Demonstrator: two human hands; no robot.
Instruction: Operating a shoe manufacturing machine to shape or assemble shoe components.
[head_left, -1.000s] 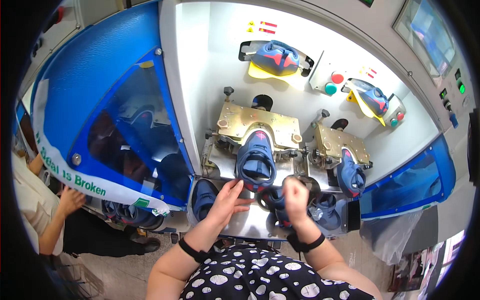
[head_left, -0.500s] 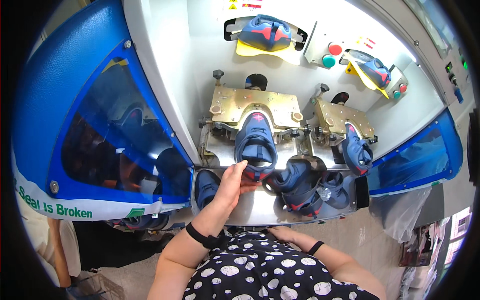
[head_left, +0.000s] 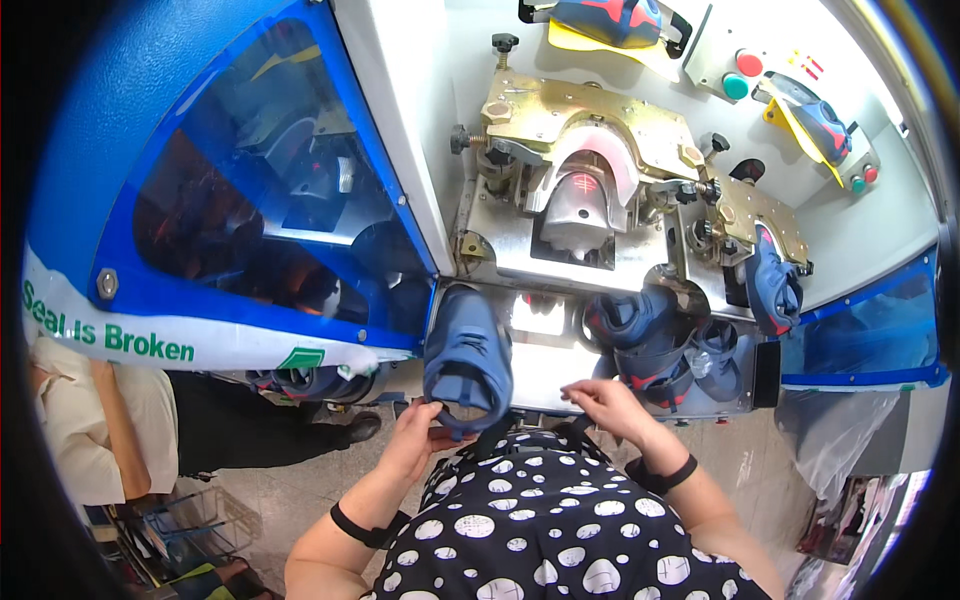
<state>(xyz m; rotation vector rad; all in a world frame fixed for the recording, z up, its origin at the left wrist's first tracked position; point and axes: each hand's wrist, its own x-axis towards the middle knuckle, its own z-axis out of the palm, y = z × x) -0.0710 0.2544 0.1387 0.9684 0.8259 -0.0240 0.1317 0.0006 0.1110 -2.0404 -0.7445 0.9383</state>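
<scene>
My left hand [head_left: 412, 440] is closed on the heel collar of a dark blue sports shoe [head_left: 470, 350]. The shoe points away from me over the left end of the metal ledge, its opening toward me. My right hand [head_left: 612, 408] hovers near the ledge's front edge, fingers loosely bent and apart, with nothing visible in them. Beyond, the left brass-coloured press [head_left: 590, 110] shows a bare metal last [head_left: 580, 215] inside a pale curved pad, with red light marks on the last. Several blue-and-red shoes [head_left: 650, 365] sit on the ledge just right of my right hand.
A second press [head_left: 765, 215] at right carries a blue shoe [head_left: 773, 285]. Above are two shoes on yellow-edged holders [head_left: 608, 25], and red and green buttons [head_left: 736, 86]. A blue-framed door panel [head_left: 300, 190] stands at left. Another person's arm [head_left: 122, 430] shows at lower left.
The shoe on the left press is gone from its last. My left hand has come back toward me and left, now gripping a shoe there. My right hand has lifted from my waist toward the ledge.
</scene>
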